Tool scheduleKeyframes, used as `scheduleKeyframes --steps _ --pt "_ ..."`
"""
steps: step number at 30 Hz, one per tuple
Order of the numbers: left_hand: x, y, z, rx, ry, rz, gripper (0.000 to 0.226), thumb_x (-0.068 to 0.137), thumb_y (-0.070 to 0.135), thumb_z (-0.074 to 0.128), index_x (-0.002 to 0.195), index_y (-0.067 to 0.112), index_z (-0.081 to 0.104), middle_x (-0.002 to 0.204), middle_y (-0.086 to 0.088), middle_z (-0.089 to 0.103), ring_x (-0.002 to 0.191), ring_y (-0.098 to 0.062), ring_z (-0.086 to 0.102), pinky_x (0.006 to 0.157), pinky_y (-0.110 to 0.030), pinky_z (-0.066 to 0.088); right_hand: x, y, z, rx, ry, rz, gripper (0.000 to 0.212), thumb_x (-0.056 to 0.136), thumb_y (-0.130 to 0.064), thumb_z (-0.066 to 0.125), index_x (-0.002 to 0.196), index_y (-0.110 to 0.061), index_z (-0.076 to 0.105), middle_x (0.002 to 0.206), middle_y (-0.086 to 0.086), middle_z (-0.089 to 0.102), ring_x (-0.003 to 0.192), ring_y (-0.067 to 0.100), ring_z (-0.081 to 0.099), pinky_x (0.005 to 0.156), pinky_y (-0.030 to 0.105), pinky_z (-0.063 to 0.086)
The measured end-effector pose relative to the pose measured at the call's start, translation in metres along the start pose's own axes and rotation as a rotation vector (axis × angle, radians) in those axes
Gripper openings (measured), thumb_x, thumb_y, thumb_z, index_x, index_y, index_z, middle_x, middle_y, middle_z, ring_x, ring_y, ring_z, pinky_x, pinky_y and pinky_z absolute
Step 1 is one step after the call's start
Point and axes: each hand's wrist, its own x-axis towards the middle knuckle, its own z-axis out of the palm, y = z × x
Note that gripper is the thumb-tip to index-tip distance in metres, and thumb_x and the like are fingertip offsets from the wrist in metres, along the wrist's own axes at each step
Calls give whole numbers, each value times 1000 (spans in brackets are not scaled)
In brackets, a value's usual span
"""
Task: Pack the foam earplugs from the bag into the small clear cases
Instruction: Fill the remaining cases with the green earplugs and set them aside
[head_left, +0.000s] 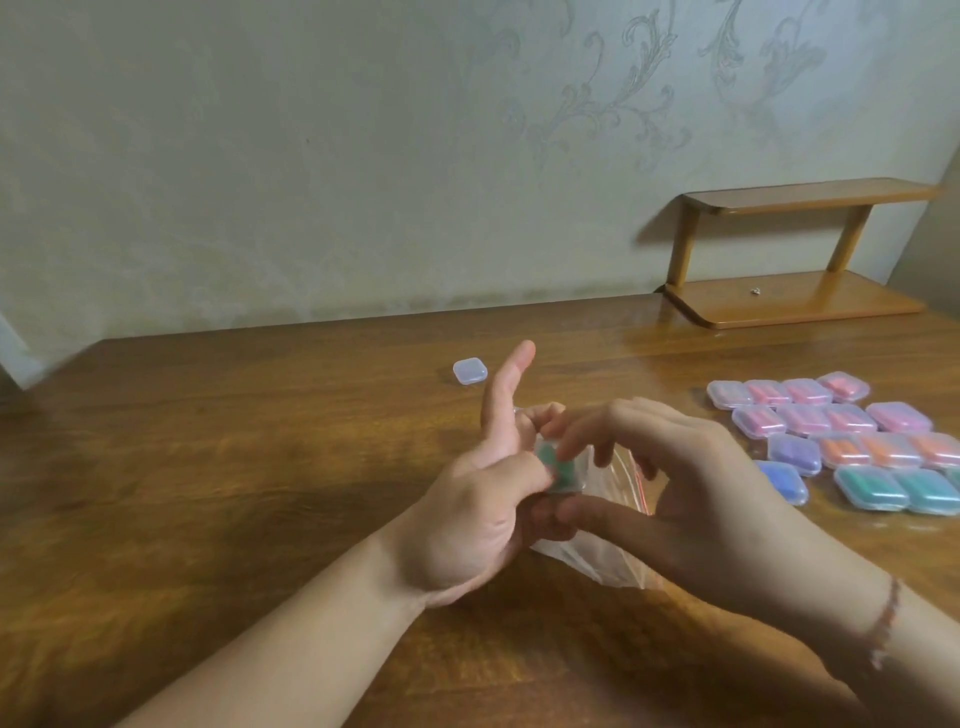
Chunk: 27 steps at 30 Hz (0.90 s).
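Holding a small clear case (561, 467) with green earplugs inside, left hand (483, 499) pinches it, forefinger straight; right hand (691, 483) grips its edge. Clear bag (608, 561) lies beneath both hands on desk (260, 467). Right of bag: filled cases (852, 436). Beyond: one empty case (469, 372); wooden shelf (795, 254).

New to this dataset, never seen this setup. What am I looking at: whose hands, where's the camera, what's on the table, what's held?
No machine here: a person works bare-handed, filmed by one wide-angle camera worn on the head, looking down. The left hand holds a small clear case with green earplugs inside; the right hand works at it with its fingertips. Beneath them lies a clear plastic bag on the wooden table. To the right sit filled cases in pink, orange, purple, blue and teal. One empty case lies farther back. A wooden shelf stands at the wall.
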Motion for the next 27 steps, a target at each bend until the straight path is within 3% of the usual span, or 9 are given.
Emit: scheduleKeyframes --steps 3,7,10,13,17,20,22,27 --pt "2 -7 -2 126 41 71 72 90 9 47 143 54 28 126 -5 51 91 -22 53 75 -33 46 0 4 -3 15 23 8 31 75 -28 81 96 -38 61 112 -23 63 95 5 60 72 10 45" --pt "2 -12 2 464 162 191 47 94 12 62 133 36 51 117 13 64 107 -16 66 89 -33 57 1 10 -11 -53 29 17 22 77 -34 72 97 -26 66 109 -17 65 95 2 60 77 19 52" --pt "4 -10 12 741 280 338 46 82 27 71 125 35 58 115 14 68 111 -10 65 87 -24 56 2 13 -25 -85 19 19 22 78 -35 71 97 -25 65 109 -14 63 95 4 60 77 19 54" --pt "13 -7 26 829 330 397 43 79 29 72 121 30 63 117 14 67 109 -1 64 87 -16 53 -1 16 -42 -163 11 18 20 79 -31 73 97 -25 65 110 -13 61 95 4 59 77 18 54" --pt "31 -4 49 1194 176 360 47 89 34 70 133 26 57 121 19 61 113 3 54 95 -9 43 -33 29 -71 -278 -17 104 21 78 -35 73 97 -34 65 114 -21 60 104 1 58 80 21 56" --pt "50 -10 70 1634 7 420 32 93 41 57 120 25 62 113 8 67 109 -15 56 100 -34 44 -71 47 -95 -268 -14 216 22 73 -37 77 91 -39 64 103 -26 64 104 3 58 83 35 55" --pt "64 -17 83 1891 -133 337 31 95 42 49 116 23 62 111 2 66 108 -23 55 101 -42 38 -89 57 -105 -273 -26 280 22 72 -38 80 85 -41 63 99 -26 64 103 3 58 85 35 53" --pt "83 -38 98 1977 -238 198 31 97 38 46 120 20 58 114 -2 61 110 -26 54 101 -43 37 -109 75 -101 -410 -116 240 16 73 -46 70 85 -39 62 97 -27 63 101 7 53 82 33 51"
